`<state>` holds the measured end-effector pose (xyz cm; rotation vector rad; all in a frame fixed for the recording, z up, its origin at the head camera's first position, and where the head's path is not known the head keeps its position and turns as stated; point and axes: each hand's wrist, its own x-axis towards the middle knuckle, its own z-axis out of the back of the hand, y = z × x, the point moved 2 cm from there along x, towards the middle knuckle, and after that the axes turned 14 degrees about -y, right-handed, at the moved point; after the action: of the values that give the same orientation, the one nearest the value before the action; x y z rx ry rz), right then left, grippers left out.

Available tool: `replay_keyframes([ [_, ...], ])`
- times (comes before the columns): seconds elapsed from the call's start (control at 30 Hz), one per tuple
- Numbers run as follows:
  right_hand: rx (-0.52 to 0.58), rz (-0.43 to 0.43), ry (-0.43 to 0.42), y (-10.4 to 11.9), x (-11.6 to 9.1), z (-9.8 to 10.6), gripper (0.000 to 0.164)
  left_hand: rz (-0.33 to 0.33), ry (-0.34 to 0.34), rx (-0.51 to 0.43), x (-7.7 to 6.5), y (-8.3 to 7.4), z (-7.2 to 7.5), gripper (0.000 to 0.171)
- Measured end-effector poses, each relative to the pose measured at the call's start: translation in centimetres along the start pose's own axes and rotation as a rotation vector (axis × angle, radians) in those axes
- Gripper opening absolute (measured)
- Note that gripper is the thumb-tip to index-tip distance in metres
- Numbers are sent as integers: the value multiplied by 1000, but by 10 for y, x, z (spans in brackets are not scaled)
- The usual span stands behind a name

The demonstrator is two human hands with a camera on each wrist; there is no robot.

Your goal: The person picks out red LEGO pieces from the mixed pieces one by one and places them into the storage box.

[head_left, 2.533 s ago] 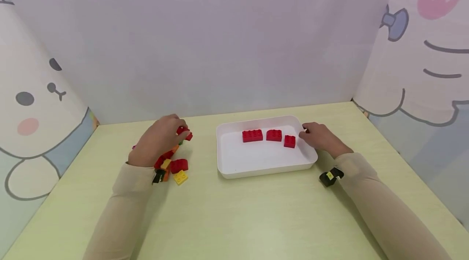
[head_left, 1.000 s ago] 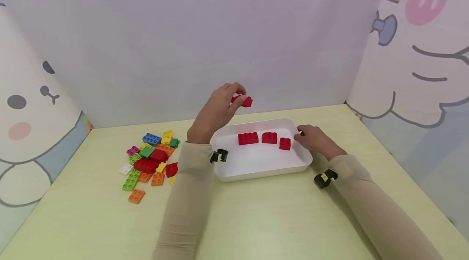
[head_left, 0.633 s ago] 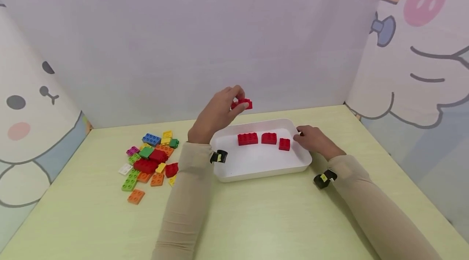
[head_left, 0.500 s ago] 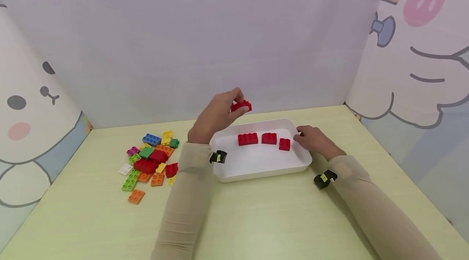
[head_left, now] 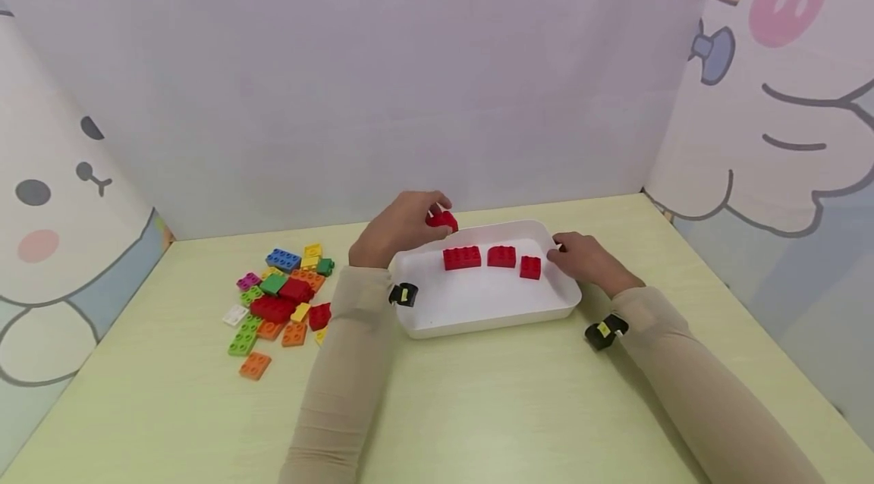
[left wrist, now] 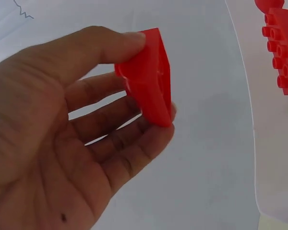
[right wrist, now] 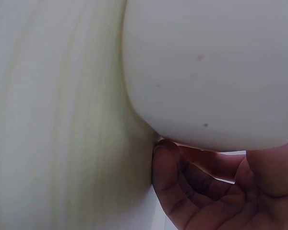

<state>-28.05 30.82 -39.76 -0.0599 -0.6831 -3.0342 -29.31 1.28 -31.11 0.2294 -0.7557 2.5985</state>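
Observation:
Between the thumb and fingertips of my left hand is a red toy building brick. It is held up near the back left rim of a white tray. In the left wrist view this brick is tilted, its hollow underside turned towards the tray side. My right hand grips the tray's right end; in the right wrist view its curled fingers are under the rim. Inside the tray, in a row, lie a long red brick, a red brick with a rounded end and a small red brick.
Left of the tray, a loose heap of bricks lies on the pale table: red ones, a blue one, a green one, orange ones and others. My left forearm covers part of its right side. A wall sheet stands behind.
My left hand has carried the red brick from the heap over to the tray's back edge, then lowered and turned it. The right hand keeps its hold on the tray.

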Motion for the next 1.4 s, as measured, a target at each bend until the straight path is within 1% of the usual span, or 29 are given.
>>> replay_keyframes([
  [0.13, -1, 3, 1, 1, 1, 1, 47, 43, 50, 28, -2, 8, -4, 33],
  [0.43, 12, -9, 9, 1, 1, 0, 48, 129, 116, 94, -1, 25, -18, 40],
  [0.6, 10, -10, 10, 2, 0, 0, 49, 151, 145, 130, 0, 29, -25, 36],
  [0.8, 8, -23, 9, 2, 1, 0, 49, 177, 168, 159, -1, 34, -31, 36],
  [1.0, 13, -33, 11, 0, 2, -2, 49, 228, 185, 163, -2, 36, -35, 31],
  [1.07, 13, -31, 9, 0, 3, -2, 49, 233, 186, 163, -2, 37, -37, 30],
  [1.3, 8, -28, 13, 1, 2, -1, 50, 210, 206, 179, 0, 46, -46, 28],
  [1.4, 8, -29, 16, 1, 2, -2, 50, 218, 210, 174, 0, 48, -49, 28],
])
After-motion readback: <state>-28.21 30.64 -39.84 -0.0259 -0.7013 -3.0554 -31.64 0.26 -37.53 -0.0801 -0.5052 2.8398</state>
